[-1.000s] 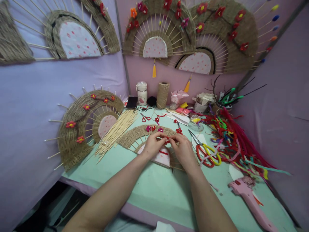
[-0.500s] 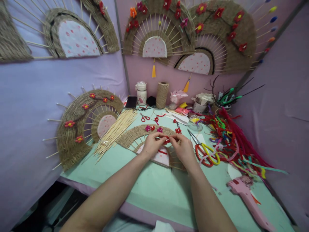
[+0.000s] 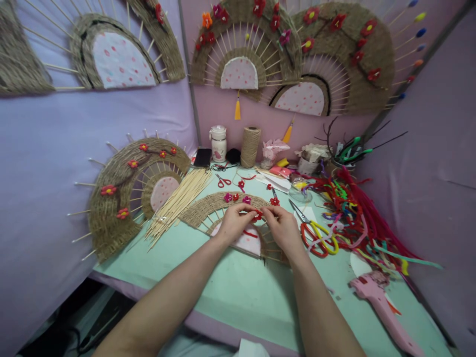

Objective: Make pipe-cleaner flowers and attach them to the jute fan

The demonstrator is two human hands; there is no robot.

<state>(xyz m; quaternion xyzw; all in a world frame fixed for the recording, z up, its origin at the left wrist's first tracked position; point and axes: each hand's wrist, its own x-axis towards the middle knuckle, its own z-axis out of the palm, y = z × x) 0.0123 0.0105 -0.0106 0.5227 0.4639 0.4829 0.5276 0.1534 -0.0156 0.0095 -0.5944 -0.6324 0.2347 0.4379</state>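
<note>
A small red flower point(image 3: 257, 215) is pinched in the fingertips of my left hand point(image 3: 237, 221), above a twine-woven fan point(image 3: 203, 203) lying on the table. Close on its right, my right hand point(image 3: 279, 225) has its thumb and fingers pressed together near the petals; what lies between them is too small to make out. A red strip point(image 3: 250, 234) shows over the fan's white centre point(image 3: 245, 244). Several red and magenta flowers lie along the fan's upper edge, with another red flower point(image 3: 274, 201) just beyond my right hand.
Large scissors point(image 3: 316, 233) and a pink glue gun point(image 3: 385, 310) lie at the right, near a heap of coloured pipe cleaners point(image 3: 357, 213). Thin sticks point(image 3: 180, 203) are piled at the left beside a standing fan point(image 3: 111, 213). A twine spool point(image 3: 250, 147) stands behind.
The fingers of my right hand have shifted very slightly by the red flower. My left hand stays in place with the flower.
</note>
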